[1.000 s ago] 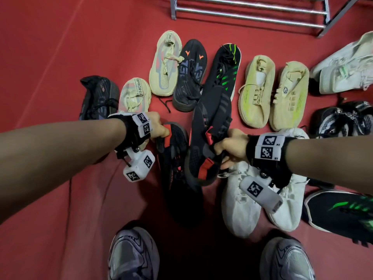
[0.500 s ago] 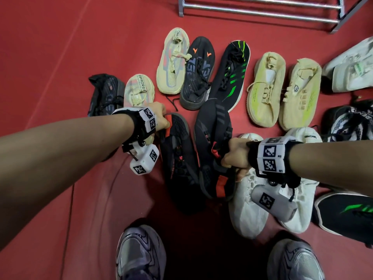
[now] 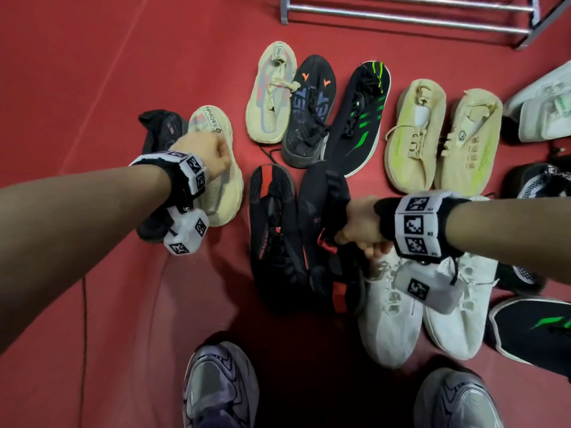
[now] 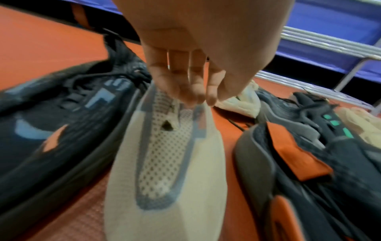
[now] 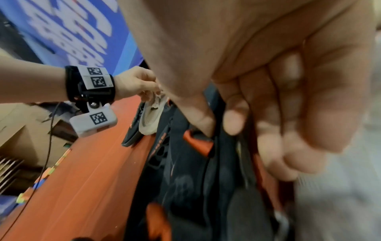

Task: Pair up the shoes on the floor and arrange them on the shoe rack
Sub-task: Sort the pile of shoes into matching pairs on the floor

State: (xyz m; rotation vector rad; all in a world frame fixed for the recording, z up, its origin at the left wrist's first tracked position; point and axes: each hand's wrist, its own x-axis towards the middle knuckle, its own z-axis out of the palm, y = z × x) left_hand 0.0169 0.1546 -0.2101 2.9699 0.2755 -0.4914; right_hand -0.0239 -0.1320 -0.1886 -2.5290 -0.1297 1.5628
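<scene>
Black-red shoe (image 3: pixel 327 217), long axis 12-to-6 o'clock, toe at 12. Right hand (image 3: pixel 360 225) grips its collar, fingers clenched. Left hand (image 3: pixel 210 151) pinches the beige shoe (image 3: pixel 221 193)

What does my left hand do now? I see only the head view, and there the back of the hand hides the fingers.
Observer: In the left wrist view, the left hand pinches the top edge of the beige shoe with its fingers.
Operator: And does the right hand really hold something?
Observer: Yes. In the right wrist view, the right hand has its fingers curled into the opening of the black shoe, next to an orange tab.
</scene>
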